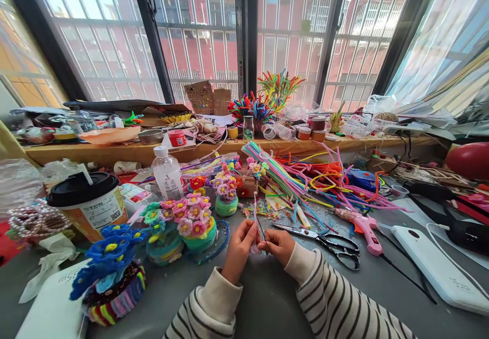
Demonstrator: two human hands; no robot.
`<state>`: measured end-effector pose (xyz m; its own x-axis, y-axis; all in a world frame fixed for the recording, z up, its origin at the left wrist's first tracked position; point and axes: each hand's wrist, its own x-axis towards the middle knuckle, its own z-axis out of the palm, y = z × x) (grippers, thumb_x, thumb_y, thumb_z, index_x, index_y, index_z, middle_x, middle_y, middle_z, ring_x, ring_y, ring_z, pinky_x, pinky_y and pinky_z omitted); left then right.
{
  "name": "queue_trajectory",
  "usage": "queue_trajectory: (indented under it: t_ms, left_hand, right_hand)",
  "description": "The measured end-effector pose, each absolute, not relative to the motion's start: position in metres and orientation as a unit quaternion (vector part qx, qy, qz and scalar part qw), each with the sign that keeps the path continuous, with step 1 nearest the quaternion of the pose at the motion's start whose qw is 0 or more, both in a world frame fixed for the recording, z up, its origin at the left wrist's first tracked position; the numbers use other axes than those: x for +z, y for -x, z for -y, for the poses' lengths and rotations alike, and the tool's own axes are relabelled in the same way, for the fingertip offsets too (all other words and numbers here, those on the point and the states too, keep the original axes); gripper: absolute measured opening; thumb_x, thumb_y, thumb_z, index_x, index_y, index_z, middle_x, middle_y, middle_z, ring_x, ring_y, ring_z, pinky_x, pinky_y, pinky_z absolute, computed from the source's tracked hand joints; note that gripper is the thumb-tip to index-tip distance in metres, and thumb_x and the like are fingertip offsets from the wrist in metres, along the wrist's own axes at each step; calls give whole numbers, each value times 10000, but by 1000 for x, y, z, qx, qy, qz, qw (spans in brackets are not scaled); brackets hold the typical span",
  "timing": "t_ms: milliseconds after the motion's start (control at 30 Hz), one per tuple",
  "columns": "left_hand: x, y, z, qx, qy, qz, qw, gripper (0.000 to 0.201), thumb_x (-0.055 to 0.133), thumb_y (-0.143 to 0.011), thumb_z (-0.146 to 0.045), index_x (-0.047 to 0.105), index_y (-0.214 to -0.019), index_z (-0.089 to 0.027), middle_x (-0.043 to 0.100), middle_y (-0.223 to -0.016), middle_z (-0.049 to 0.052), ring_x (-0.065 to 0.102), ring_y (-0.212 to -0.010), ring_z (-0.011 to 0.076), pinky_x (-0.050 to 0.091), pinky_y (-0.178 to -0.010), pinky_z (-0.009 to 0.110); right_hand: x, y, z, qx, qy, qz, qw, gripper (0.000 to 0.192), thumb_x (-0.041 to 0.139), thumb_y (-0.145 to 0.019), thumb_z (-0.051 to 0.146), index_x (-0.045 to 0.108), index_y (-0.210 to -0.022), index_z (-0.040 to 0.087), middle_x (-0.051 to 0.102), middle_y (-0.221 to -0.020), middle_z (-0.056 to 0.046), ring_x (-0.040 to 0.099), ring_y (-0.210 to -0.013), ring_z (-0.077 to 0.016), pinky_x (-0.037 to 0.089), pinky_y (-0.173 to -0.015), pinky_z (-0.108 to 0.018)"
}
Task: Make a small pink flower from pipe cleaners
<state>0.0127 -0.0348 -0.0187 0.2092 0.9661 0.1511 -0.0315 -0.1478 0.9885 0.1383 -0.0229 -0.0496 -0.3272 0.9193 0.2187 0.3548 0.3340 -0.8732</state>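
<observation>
Both hands meet low at the centre of the grey table (267,298), and between them stands a thin pink pipe cleaner (255,211). The left hand (239,250) pinches it between thumb and fingertips, closed on the stem; the right hand (280,244) is curled shut on the lower end, where a bit of pink fluff shows just under the fingers. The stem rises straight up from the fingertips, upright (it looks held that way so that both hands can work the same short stretch).

The scissors (324,239) lie just right of the right fingers, handles turned away to the right, near enough to grab. Beyond them rests a pink glue gun (362,225). Left of the left fingers sit finished flower pots (193,222), and further left a blue one (110,257). The loose pipe cleaners (305,176) fan out well beyond the fingertips, above and to the right, probably kept there as stock. A lidded cup (89,201) stands far left.
</observation>
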Motion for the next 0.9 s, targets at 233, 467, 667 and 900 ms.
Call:
queue_trajectory:
  t_ms: [233,467,667,900]
  left_hand:
    - [-21,-12,35,501,-580,-400,502,199,388,-735,-322,415,-631,-154,408,-532,-35,373,-503,71,301,-492,193]
    - [-20,-13,34,506,-568,-392,517,207,394,-732,-325,407,-616,-154,401,-530,-36,368,-480,62,303,-466,185]
    - [-21,-13,35,503,-568,-391,520,205,398,-730,-322,415,-616,-153,413,-520,-36,369,-476,61,302,-464,185]
    - [-22,-14,36,518,-558,-394,515,213,387,-736,-330,411,-614,-158,420,-516,-40,384,-484,67,303,-485,191]
  right_hand:
    - [-46,-138,25,376,446,718,380,471,406,-584,612,314,-431,176,408,-408,28,321,-397,-64,261,-415,-202]
    - [-44,-137,26,372,451,712,389,467,406,-588,609,311,-437,177,413,-410,29,340,-398,-66,275,-418,-200]
    - [-44,-138,24,378,458,693,408,489,366,-584,643,315,-431,181,364,-395,39,320,-397,-65,264,-416,-203]
    - [-46,-142,20,396,458,672,427,503,312,-598,664,331,-454,183,305,-377,54,288,-380,-62,237,-392,-201]
